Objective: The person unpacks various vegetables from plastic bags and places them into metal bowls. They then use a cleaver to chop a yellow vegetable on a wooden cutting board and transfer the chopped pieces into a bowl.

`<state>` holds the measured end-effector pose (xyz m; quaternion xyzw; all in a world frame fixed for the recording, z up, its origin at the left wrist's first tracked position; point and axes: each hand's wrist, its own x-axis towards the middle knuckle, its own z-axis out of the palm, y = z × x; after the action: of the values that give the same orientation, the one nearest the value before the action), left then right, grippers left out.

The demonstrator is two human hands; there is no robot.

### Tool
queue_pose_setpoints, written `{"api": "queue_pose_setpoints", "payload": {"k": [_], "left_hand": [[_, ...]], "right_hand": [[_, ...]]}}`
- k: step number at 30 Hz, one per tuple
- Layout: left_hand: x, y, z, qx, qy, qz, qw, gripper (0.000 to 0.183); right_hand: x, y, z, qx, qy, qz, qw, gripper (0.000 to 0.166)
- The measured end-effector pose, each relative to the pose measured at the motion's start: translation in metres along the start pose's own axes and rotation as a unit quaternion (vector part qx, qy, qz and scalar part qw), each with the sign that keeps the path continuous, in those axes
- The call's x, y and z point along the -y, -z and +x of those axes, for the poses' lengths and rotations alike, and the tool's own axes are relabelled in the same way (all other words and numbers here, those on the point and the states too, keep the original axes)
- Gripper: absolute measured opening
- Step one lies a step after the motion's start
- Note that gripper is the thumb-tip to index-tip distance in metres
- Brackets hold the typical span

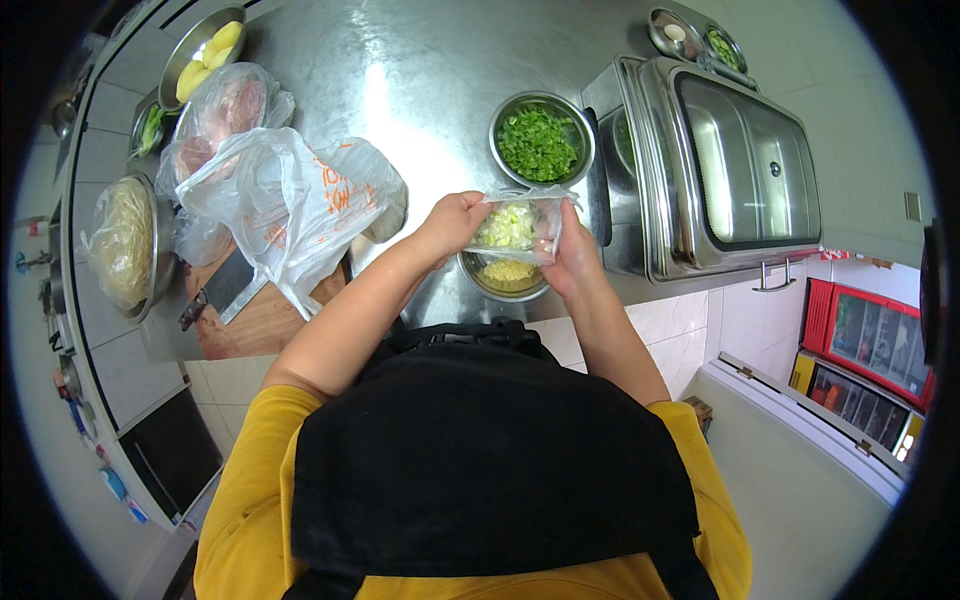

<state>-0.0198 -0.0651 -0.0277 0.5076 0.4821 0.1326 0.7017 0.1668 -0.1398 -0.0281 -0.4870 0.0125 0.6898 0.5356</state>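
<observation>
My left hand (454, 229) and my right hand (574, 259) hold opposite sides of a piece of clear plastic (546, 225). Whether it is a bag or a film stretched over a bowl, I cannot tell. Chopped pale green and white vegetable (507, 226), like scallion whites, shows through it. Just below, partly covered by the plastic, is a steel bowl (517, 297) with minced yellowish garlic or ginger (510, 271). Beyond my hands stands a steel bowl (496, 154) of chopped green herbs or scallion greens (537, 144).
Left on the steel table (442, 67) are plastic-wrapped meat (238, 105), a white plastic bag (292, 187), a cleaver (229, 285) on a wooden cutting board (262, 322), bagged noodle-like strands (124, 244) and peeled potatoes (217, 49). A lidded chafing dish (720, 165) stands right.
</observation>
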Motion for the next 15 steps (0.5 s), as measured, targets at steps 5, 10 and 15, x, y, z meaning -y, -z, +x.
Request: {"api": "queue_pose_setpoints", "payload": {"k": [5,10,15], "left_hand": [[-0.005,-0.001,0.002,0.012,0.02,-0.104,0.994,0.026],[-0.008,0.003,0.005,0.057,0.033,-0.192,0.979,0.025],[-0.021,0.009,0.007,0.093,0.029,-0.188,0.977,0.026]], "right_hand": [[0.0,0.015,0.01,0.021,-0.075,-0.038,0.996,0.048],[-0.002,-0.014,0.005,-0.083,-0.076,-0.052,0.992,0.046],[-0.004,0.012,0.008,-0.019,0.005,-0.135,0.991,0.049]]}}
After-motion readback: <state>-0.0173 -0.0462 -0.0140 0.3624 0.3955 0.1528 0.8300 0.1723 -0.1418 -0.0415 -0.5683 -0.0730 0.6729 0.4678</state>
